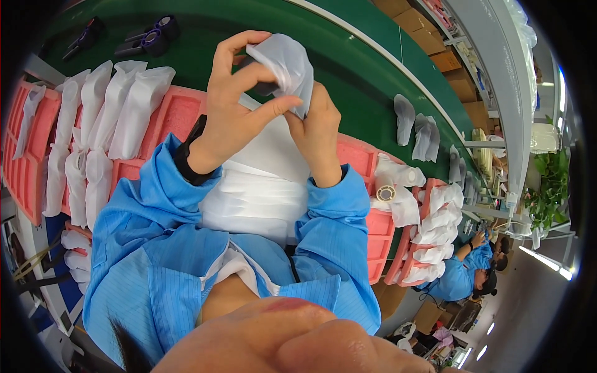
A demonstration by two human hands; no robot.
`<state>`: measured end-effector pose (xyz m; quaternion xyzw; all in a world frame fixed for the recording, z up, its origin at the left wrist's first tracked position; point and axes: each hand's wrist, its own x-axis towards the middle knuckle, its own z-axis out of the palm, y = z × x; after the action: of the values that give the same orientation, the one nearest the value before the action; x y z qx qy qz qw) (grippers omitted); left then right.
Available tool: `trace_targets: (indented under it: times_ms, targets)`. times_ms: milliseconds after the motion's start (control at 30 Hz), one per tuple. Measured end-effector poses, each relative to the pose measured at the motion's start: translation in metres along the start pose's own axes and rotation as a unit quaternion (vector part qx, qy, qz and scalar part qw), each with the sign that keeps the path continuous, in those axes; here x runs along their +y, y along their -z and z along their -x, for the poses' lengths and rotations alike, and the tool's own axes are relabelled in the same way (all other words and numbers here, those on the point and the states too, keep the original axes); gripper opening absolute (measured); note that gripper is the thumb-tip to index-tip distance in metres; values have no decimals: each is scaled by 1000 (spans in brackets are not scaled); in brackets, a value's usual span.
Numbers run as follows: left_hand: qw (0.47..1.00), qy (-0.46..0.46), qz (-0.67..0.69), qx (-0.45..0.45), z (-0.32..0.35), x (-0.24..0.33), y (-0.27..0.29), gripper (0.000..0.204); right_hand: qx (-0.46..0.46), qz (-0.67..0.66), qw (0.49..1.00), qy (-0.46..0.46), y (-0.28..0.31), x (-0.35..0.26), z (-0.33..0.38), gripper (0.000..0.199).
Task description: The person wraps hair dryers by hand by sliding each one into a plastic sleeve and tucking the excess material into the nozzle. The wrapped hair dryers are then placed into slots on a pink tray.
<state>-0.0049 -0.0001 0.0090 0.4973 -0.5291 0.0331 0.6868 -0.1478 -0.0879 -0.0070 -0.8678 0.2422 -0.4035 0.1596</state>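
The green work surface (360, 81) is the largest thing, and it runs behind both hands. On the near side, a pink tray (174, 115) lies at left and another pink tray (379, 233) at right. Between the forearms is a pile of white sheets (255, 202). At left, the white-wrapped pieces (143, 112) lie close together; one more laid there carelessly could, I think, push its neighbour over the edge.

The left hand (233, 102) is curled around a white wrapper (289, 62), which is raised above the work surface, beyond the pile. The right hand (317, 124) grips the wrapper's lower right side, although its fingertips are partly hidden. The wrapper looks thin, so a strong pull from the two hands in opposite directions may tear it.

Inside the left hand's curve, a dark part (266, 88) shows beside the wrapper, not fully covered. If these fingers loosen too early, it could slip out and drop; its far end I cannot see.
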Motion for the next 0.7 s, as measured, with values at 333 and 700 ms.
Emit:
trace_targets:
  times_ms: [333,700]
  targets:
    - [990,120,-24,71,-18,-28,25,20,-293,-378,819,-317,35,0,-9,32]
    - [927,81,-7,-366,66,-34,-58,22,-188,165,927,-278,-13,198,-12,47]
